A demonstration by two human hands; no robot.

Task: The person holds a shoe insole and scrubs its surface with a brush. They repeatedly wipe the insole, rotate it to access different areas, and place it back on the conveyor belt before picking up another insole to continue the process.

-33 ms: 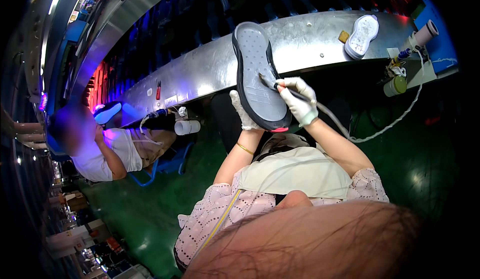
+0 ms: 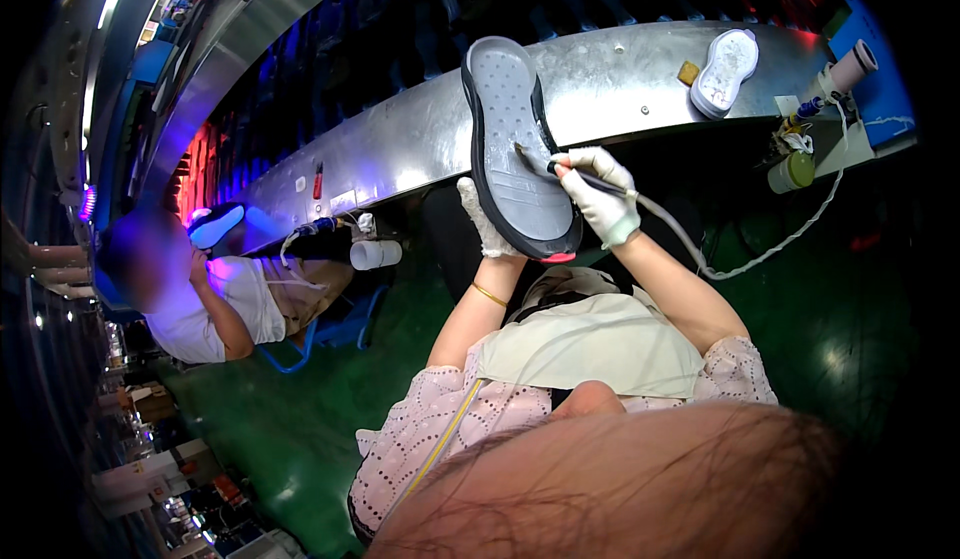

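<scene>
A shoe sole (image 2: 513, 109), grey inside with a black rim and a red patch at its near end, is tilted up in front of the bench edge. My left hand (image 2: 482, 224), in a pale glove, supports it from the left and below, with most fingers hidden behind. Pinched in my gloved right hand (image 2: 604, 197) is a brush (image 2: 532, 160), its bristles touching the sole's inner face around the middle. A pale flexible hose (image 2: 672, 231) runs from the brush's back end towards the right. Wet-looking shine shows on the grey surface.
On the curved metal bench (image 2: 400, 154) lie a white sole (image 2: 727, 71), a small brown block (image 2: 688, 73) and a red-handled tool (image 2: 318, 181). A green-lidded pot (image 2: 793, 172) hangs right; a white cup (image 2: 375, 254) hangs left. Further left sits a co-worker (image 2: 225, 304).
The sole has shifted slightly up and left with my left hand. The brush tip has moved slightly left and up across it, and the hose has shifted a little.
</scene>
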